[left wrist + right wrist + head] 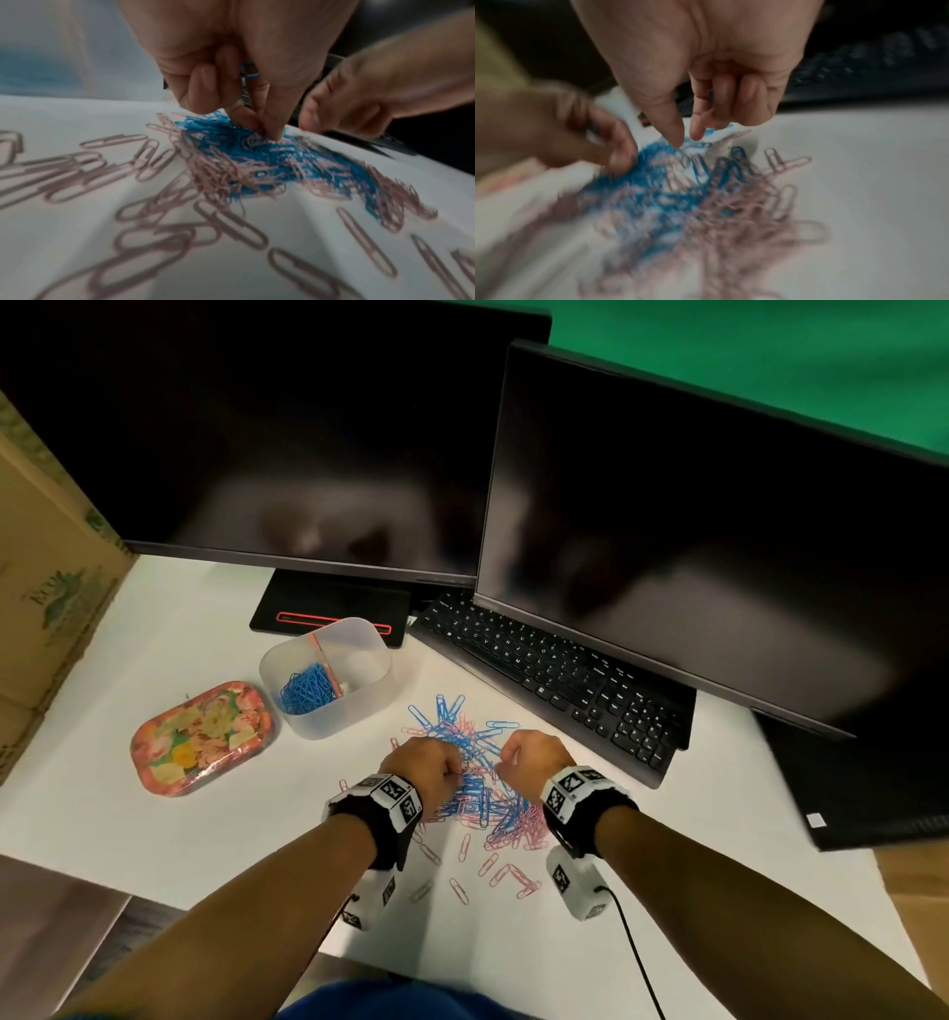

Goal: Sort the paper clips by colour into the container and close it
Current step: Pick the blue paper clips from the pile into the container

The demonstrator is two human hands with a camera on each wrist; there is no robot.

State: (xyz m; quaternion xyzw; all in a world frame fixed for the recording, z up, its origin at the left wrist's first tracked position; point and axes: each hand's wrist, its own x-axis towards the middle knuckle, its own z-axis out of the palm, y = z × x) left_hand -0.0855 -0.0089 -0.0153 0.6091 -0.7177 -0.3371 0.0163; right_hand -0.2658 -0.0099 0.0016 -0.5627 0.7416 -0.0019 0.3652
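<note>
A mixed pile of blue and pink paper clips (480, 793) lies on the white table (205, 839), with loose pink clips (107, 182) scattered nearer me. My left hand (454, 765) pinches into the pile with thumb and forefinger (272, 130) while its curled fingers hold blue clips (249, 70). My right hand (506, 757) hovers over the pile's right side, thumb and forefinger (675, 138) pointing down slightly apart, a blue clip (710, 95) tucked under its curled fingers. The translucent divided container (367, 701) stands to the far left with blue clips (307, 690) in its left compartment. Its floral lid (203, 737) lies beside it.
A black keyboard (554, 680) runs along the right of the pile under a dark monitor (719, 546). A second monitor (267, 433) and its stand (328, 608) are behind the container. A cardboard box (46, 567) flanks the left; the table's front edge (257, 924) is near me.
</note>
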